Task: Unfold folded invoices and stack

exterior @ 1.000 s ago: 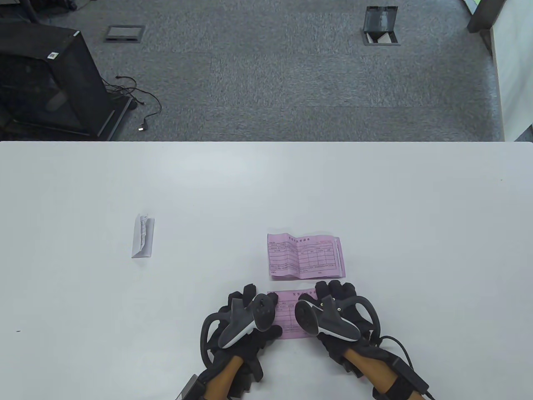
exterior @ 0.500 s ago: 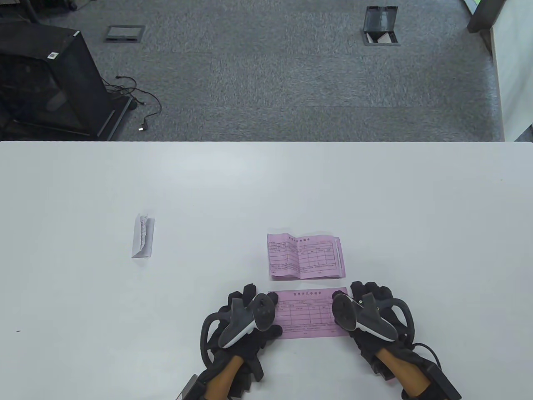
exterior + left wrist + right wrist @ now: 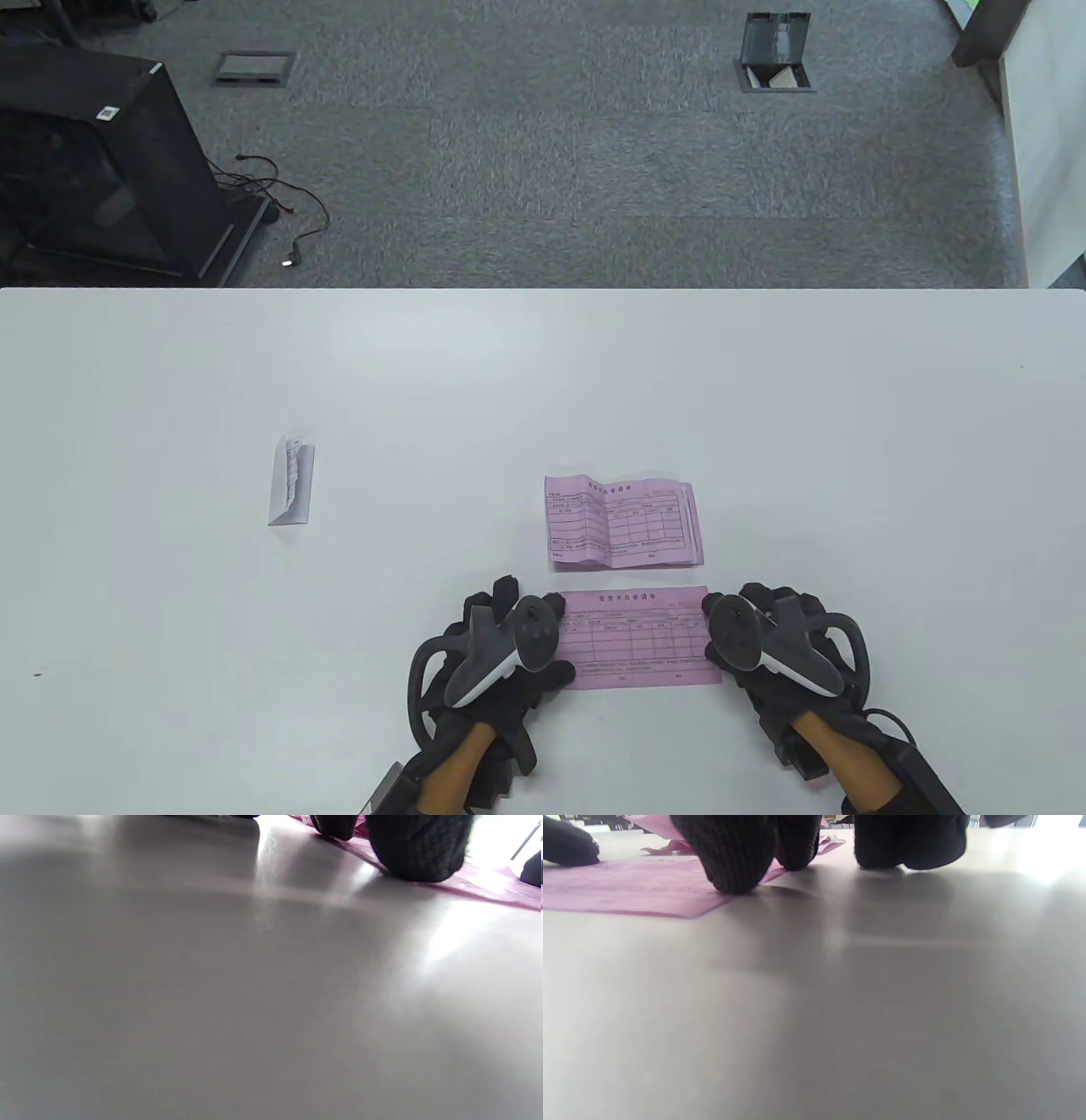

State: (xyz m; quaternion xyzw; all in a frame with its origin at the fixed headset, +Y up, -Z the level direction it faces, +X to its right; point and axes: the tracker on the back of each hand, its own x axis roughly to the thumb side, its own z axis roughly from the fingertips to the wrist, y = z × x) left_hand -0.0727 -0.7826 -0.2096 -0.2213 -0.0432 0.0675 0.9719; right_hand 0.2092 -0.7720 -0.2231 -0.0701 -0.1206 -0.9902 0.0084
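A pink invoice (image 3: 635, 638) lies spread flat on the white table (image 3: 543, 382) near the front edge. My left hand (image 3: 501, 632) presses its left end with the fingertips (image 3: 418, 853). My right hand (image 3: 768, 632) presses its right end, fingertips (image 3: 734, 857) on the paper (image 3: 619, 887). Just behind lies a stack of unfolded pink invoices (image 3: 624, 522), creased and slightly raised. A folded white invoice (image 3: 291, 480) lies apart at the left.
The table's far edge runs across the middle of the table view, with grey carpet beyond. A black cabinet (image 3: 93, 161) and cables stand on the floor at the far left.
My right hand has slid rightward along the pink invoice, spreading it out flat to full width. My left hand has stayed on the left end.
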